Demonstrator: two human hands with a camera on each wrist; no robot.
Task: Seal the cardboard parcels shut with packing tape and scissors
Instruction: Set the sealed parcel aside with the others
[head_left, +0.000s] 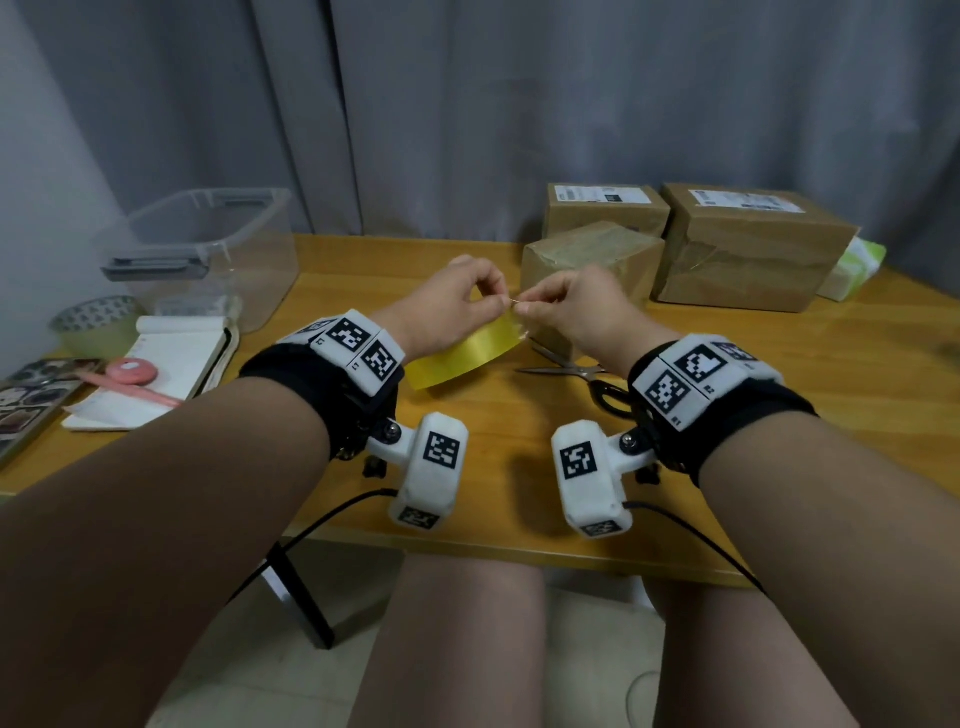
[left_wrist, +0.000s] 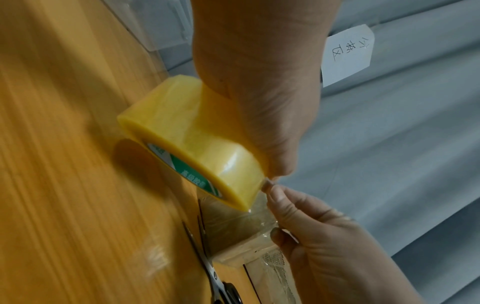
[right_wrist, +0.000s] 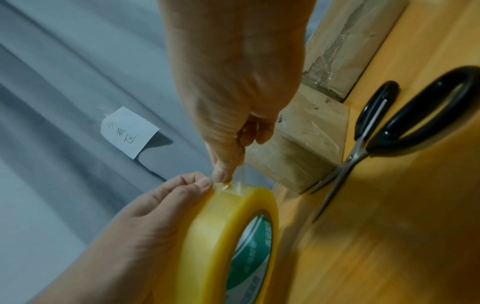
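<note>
Altogether three parcels (head_left: 592, 260), one tape roll (head_left: 462, 353) (both hands pinching), one scissors (head_left: 576, 371)

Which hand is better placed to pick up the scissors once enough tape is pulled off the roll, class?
Probably the right hand. The scissors lie on the table just under its wrist, handles toward the person. The left hand holds the tape roll and sits farther away.

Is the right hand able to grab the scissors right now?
Probably yes, but not right away. The scissors lie uncovered on the table, just below the right hand. That hand is pinching the tape end at the yellow tape roll, so it must let go first.
</note>
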